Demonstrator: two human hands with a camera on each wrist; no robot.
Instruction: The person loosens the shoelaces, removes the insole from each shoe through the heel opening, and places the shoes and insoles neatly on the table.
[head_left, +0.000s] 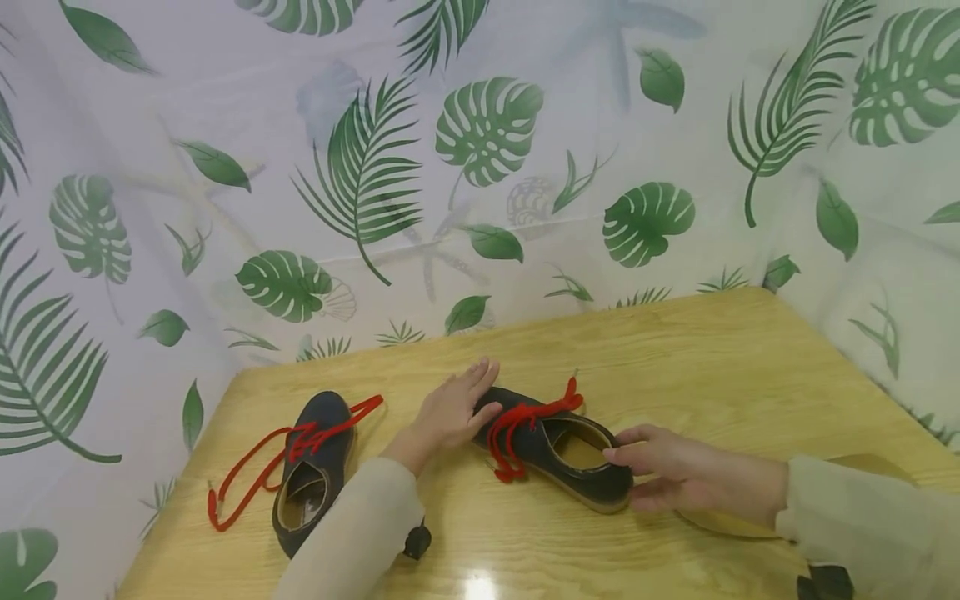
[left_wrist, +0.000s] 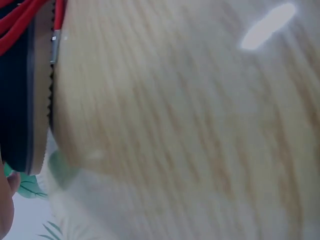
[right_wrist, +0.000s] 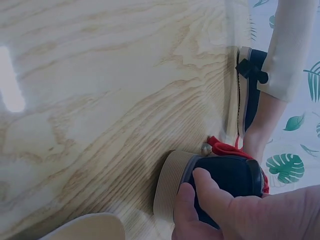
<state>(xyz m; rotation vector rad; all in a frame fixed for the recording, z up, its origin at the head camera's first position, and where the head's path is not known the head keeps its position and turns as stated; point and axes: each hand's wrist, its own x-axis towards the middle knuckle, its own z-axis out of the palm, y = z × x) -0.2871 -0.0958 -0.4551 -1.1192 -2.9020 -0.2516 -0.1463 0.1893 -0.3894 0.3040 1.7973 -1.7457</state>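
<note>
A dark navy shoe (head_left: 536, 437) with red laces lies on the table between both hands, its opening facing up. My left hand (head_left: 453, 412) rests against its toe, fingers mostly straight. At the heel, my right hand (head_left: 671, 467) holds the shoe, thumb by the collar and fingers at the back. The right wrist view shows fingertips (right_wrist: 202, 182) against the dark heel, above the ribbed pale sole (right_wrist: 172, 185). A matching shoe (head_left: 326, 437) stands to the left, its red laces (head_left: 251, 471) trailing onto the table. My left forearm partly covers its heel end.
A flat tan piece with a rounded edge (head_left: 720, 523) lies beneath my right forearm; what it is I cannot tell. The wooden table (head_left: 697, 367) meets a leaf-patterned cloth (head_left: 525, 275) at the back and sides.
</note>
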